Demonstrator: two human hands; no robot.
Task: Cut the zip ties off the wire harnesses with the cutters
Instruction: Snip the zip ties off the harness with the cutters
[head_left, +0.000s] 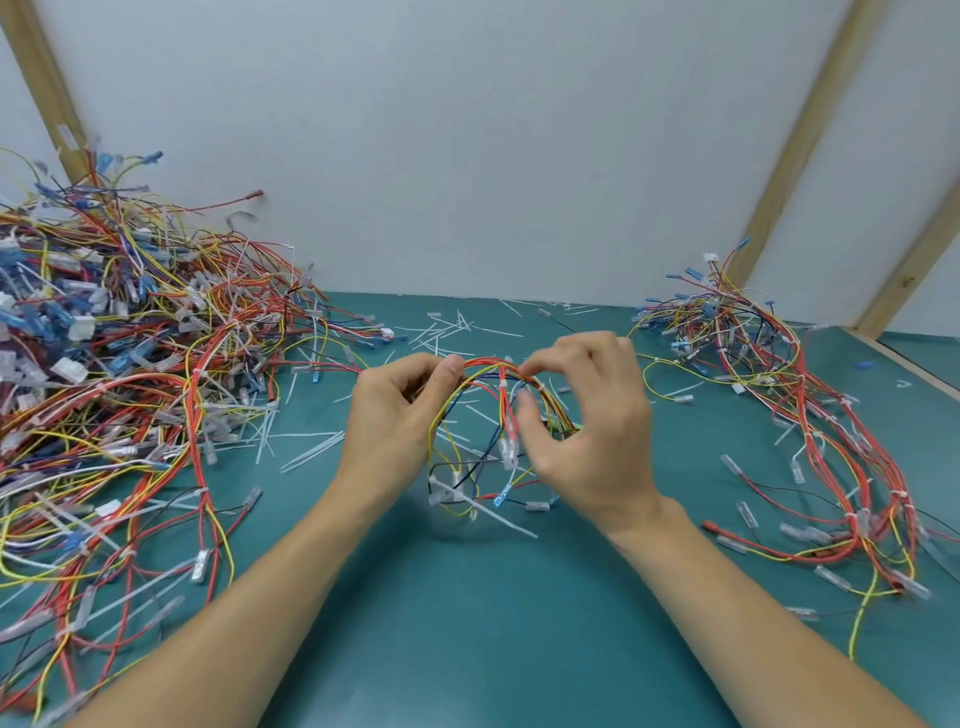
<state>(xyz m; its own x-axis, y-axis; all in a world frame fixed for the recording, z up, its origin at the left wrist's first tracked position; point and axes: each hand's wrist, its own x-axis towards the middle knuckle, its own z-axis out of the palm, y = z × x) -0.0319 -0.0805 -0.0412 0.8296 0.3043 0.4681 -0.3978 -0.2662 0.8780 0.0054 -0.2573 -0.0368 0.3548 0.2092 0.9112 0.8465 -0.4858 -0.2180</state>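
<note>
A wire harness (485, 366) of red, yellow, blue and black wires arches above the green mat between both hands. Its loose ends with clear connectors (506, 452) hang down under it. My left hand (395, 415) grips the left end of the arch, thumb on top. My right hand (592, 431) pinches the right side, with the forefinger on top of the wires and the thumb underneath. White zip ties (503, 384) wrap the bundle beside that forefinger. Something small, dark and green (563, 428) shows inside the right palm; I cannot tell whether it is the cutters.
A large heap of harnesses (130, 338) covers the left of the mat. A smaller heap (779, 395) lies on the right. Cut white zip tie pieces (447, 327) are scattered behind and beside my hands. Bare green mat (467, 597) lies between my forearms.
</note>
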